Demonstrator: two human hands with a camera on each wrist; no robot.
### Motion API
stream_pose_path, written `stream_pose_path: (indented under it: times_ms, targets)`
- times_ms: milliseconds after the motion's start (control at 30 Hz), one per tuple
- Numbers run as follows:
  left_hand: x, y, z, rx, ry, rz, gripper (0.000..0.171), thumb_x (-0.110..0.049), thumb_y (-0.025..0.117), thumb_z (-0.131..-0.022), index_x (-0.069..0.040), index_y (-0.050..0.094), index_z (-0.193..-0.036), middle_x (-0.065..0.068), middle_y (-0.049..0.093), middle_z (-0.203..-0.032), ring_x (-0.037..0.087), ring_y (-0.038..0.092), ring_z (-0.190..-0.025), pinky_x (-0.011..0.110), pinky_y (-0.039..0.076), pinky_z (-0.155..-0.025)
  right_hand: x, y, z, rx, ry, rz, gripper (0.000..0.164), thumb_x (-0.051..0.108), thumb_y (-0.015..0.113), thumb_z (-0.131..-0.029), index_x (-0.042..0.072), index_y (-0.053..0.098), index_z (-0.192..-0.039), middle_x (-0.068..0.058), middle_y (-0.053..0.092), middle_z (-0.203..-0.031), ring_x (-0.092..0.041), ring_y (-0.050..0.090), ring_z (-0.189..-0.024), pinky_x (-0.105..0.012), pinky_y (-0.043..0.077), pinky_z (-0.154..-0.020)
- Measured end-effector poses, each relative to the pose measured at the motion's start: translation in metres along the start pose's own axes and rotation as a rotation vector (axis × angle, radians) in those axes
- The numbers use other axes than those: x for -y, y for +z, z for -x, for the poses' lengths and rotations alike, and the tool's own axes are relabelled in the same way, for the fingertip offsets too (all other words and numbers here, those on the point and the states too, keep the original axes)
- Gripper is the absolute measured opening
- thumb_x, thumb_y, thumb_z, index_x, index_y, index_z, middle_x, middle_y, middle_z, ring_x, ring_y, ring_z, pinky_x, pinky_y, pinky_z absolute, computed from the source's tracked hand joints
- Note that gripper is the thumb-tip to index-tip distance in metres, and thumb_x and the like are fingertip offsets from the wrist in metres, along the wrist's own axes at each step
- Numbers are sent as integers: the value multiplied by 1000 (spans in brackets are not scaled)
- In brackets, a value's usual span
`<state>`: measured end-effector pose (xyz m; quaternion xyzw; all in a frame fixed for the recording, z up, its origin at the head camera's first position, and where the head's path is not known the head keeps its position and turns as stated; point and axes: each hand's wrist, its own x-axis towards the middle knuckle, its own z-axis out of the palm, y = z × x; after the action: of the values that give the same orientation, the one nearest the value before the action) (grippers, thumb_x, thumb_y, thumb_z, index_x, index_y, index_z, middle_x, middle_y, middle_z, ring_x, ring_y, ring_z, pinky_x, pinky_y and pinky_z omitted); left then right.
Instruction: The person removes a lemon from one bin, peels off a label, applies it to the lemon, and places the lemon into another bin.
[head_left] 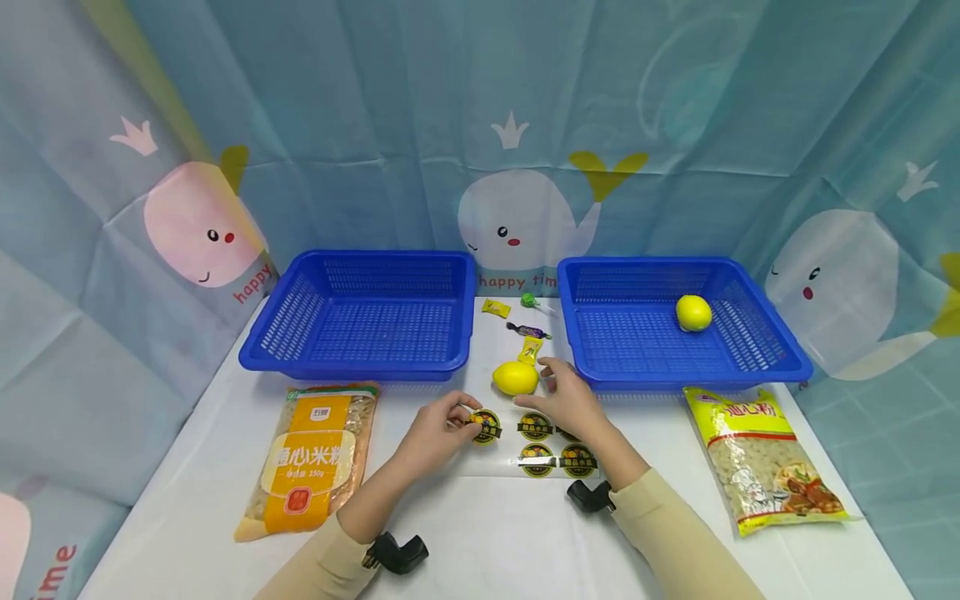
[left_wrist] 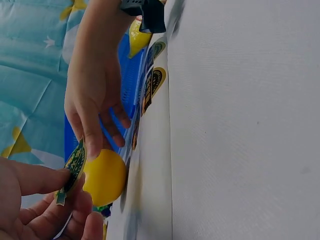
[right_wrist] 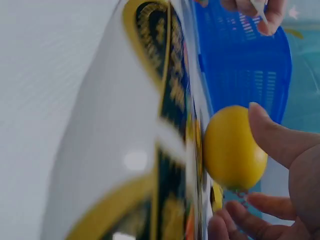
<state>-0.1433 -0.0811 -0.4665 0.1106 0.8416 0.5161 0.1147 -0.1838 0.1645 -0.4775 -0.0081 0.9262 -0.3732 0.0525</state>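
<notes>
My left hand (head_left: pixel 438 433) pinches a round black-and-gold fruit sticker (head_left: pixel 486 427) between thumb and fingers, raised over the table. In the left wrist view this sticker (left_wrist: pixel 75 167) appears nearly edge-on. Just right of it, a yellow lemon (head_left: pixel 515 378) lies on the white table. My right hand (head_left: pixel 566 400) reaches beside the lemon, thumb and fingers spread around its near right side. The right wrist view has the thumb overlapping the lemon (right_wrist: pixel 235 147); whether they touch I cannot tell. Below the right hand lies a clear sheet with several matching stickers (head_left: pixel 537 460).
Two blue baskets stand at the back: the left basket (head_left: pixel 352 360) and the right basket (head_left: pixel 600 371), which holds another lemon (head_left: pixel 693 313). Wrapped candies (head_left: pixel 528 331) and a green lollipop (head_left: pixel 529 300) lie between them. Pasta bags flank the hands, orange (head_left: pixel 311 458) and yellow (head_left: pixel 765 458).
</notes>
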Motion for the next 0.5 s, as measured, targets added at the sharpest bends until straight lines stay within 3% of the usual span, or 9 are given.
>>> stream_pose_path:
  times_ms: [100, 333, 400, 500]
  targets:
    - [0, 0, 1, -21, -3, 9, 20, -10, 74, -90, -11, 67, -108, -2, 71, -82, 13, 62, -71, 29, 53, -71, 5, 4, -6, -1, 12, -30, 91, 52, 82, -80, 6, 45, -149, -15, 60, -136, -33, 59, -122, -51, 50, -101]
    - [-1, 2, 2, -16, 5, 41, 20, -10, 73, -90, -12, 65, -108, -2, 72, -83, 17, 65, -74, 27, 53, -70, 7, 9, -12, -19, 23, -44, 75, 49, 81, -83, 3, 57, -137, -16, 62, -131, -32, 58, -118, -49, 48, -102]
    - [-2, 1, 2, -31, 3, 33, 20, -11, 73, -90, -14, 66, -109, -3, 72, -83, 15, 64, -75, 27, 53, -71, 7, 9, -12, -19, 10, -99, 73, 46, 81, -83, 4, 55, -136, -16, 61, -133, -33, 58, -122, -49, 48, -104]
    - [-3, 0, 2, -63, 11, 22, 21, -11, 74, -90, -13, 68, -110, -3, 72, -85, 13, 63, -77, 28, 54, -73, 8, 7, -9, -6, 2, -275, 69, 38, 84, -83, 8, 53, -137, -16, 59, -137, -34, 60, -122, -46, 51, -102]
